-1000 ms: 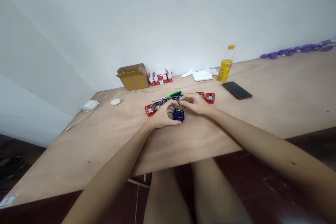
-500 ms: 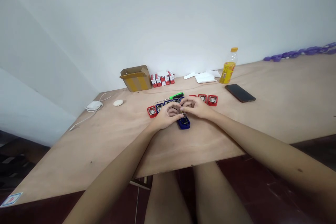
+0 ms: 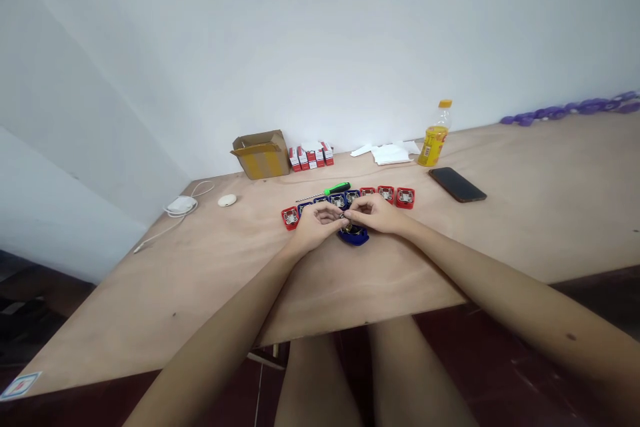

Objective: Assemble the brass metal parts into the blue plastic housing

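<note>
A dark blue plastic casing point(image 3: 354, 237) with metal parts inside lies on the table in front of me, tilted, its near end toward the right. My left hand point(image 3: 320, 223) is closed at its far left side, thumb and fingers pinched together. From the right, my right hand point(image 3: 375, 213) pinches with thumb and forefinger at the same spot. The fingertips nearly meet over a small brass-coloured part point(image 3: 349, 227); what exactly they grip is too small to make out. Just behind stands a row of open casings, blue ones point(image 3: 337, 201) and red ones point(image 3: 405, 197), with metal fittings inside.
A green-handled screwdriver point(image 3: 338, 188) lies behind the row. Farther back are a cardboard box point(image 3: 265, 159), small red-and-white boxes point(image 3: 311, 159), white papers point(image 3: 393, 153) and a drink bottle point(image 3: 433, 140). A phone point(image 3: 457, 185) lies right; a white charger with cable point(image 3: 181, 205) lies left.
The blue casing has turned, its near end swinging to the right. My right hand's fingers have drawn in toward my left fingertips, uncovering more of the row behind.
</note>
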{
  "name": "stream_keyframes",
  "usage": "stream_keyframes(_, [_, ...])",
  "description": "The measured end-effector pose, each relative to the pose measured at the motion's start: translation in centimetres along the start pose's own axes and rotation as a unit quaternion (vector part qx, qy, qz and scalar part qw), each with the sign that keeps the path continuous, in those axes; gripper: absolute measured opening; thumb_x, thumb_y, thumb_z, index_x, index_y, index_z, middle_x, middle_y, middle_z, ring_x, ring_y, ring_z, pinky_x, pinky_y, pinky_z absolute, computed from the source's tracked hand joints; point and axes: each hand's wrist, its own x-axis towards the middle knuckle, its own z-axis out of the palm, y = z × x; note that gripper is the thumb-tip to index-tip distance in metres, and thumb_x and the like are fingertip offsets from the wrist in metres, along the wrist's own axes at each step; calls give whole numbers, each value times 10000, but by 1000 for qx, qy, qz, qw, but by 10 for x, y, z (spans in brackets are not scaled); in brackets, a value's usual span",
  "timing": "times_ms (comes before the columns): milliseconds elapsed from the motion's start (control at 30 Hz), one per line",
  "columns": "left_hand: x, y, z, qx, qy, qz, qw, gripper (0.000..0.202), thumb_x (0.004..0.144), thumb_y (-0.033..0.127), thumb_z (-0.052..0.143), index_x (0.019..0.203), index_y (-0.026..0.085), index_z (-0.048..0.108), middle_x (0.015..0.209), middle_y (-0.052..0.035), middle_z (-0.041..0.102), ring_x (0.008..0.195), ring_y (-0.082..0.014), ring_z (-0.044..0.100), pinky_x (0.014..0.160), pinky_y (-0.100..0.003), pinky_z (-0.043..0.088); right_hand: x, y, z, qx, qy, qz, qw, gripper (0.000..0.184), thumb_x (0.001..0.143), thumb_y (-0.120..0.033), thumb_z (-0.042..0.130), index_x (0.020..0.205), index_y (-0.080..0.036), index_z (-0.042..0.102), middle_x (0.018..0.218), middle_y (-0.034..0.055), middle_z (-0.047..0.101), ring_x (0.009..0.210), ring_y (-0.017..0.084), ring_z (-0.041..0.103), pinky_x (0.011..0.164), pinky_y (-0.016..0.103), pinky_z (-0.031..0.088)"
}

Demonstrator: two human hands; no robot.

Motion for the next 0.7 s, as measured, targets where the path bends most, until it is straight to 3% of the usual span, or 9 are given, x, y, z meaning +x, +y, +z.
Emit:
stream_keyframes(433, [-2, 1, 2, 1, 28, 43, 999, 396, 695, 447, 978, 853, 148, 771, 903, -89, 794, 854, -214, 791, 855, -375, 698, 1, 6, -1, 8, 7, -30, 1000, 298, 930, -437, 718, 848, -158, 782, 798, 67, 778, 711, 192, 666, 677, 307, 511])
stream_keyframes(600, [-1, 0, 4, -19, 35, 73, 997, 377, 680, 426, 988, 801, 143, 770, 1014, -120, 798, 947, -233, 793, 926, -413, 698, 1, 3, 0, 14, 22, -21, 999, 275, 896, -423, 747, 827, -159, 783, 783, 64, 769, 703, 187, 659, 664, 307, 512])
stream_keyframes(700, [-1, 0, 4, -3, 33, 90, 995, 326, 702, 395, 974, 793, 146, 784, 1020, -132, 798, 940, -232, 791, 892, -404, 700, 0, 1, 0, 13, 35, -17, 999, 248, 868, -410, 767, 836, -164, 778, 778, 59, 750, 708, 187, 651, 657, 308, 509])
